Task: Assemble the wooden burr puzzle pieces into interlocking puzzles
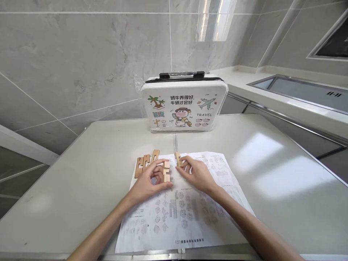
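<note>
My left hand (152, 177) is closed around a small cluster of notched wooden puzzle blocks (166, 171), thumb below and fingers above. Facing it, my right hand (197, 173) pinches a single notched wooden puzzle piece (178, 158) between thumb and fingertips, a short gap away from the cluster. Both hands are above a printed instruction sheet (190, 232) with small diagrams. Just beyond my left hand, several flat wooden pieces with cutouts (139, 166) lie side by side at the sheet's upper left corner. My left fingers partly hide the cluster.
A white carrying case (185, 108) in clear plastic, printed with a cartoon cow, stands at the back of the pale folding table (81, 192). A counter with a sink (304, 94) is on the right. Grey tiled wall rises behind.
</note>
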The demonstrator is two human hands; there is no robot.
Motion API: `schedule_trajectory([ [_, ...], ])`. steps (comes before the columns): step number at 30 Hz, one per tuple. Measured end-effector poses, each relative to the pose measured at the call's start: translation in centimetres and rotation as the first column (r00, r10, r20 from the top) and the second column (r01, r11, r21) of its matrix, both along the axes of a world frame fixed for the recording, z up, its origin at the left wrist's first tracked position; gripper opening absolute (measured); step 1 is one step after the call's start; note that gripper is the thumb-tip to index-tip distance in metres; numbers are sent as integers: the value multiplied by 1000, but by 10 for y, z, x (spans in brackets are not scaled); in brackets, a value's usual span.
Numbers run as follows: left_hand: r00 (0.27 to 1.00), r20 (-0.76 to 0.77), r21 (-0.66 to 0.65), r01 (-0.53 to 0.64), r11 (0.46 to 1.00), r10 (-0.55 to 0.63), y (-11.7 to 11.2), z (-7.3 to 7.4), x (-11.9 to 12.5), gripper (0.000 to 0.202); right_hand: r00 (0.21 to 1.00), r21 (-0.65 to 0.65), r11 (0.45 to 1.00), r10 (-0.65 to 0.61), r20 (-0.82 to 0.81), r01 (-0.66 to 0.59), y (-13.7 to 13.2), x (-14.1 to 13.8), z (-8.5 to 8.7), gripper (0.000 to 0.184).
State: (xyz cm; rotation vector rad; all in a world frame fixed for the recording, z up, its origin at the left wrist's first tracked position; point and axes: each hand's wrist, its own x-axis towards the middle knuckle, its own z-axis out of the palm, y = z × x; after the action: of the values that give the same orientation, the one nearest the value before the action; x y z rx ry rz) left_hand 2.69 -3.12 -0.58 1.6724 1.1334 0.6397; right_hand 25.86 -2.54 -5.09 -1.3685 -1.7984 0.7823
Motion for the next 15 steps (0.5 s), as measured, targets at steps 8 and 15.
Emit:
schedule_trajectory([
  [8,969,243,-201,15,980,35,-11,-27,78,76,748,-212,972,-65,-660,-103,13,49,-10,47],
  [15,958,235,-87,-147,985,164,1,-39,78,73,819,-138,979,44,-572,-150,6,46,-20,33],
])
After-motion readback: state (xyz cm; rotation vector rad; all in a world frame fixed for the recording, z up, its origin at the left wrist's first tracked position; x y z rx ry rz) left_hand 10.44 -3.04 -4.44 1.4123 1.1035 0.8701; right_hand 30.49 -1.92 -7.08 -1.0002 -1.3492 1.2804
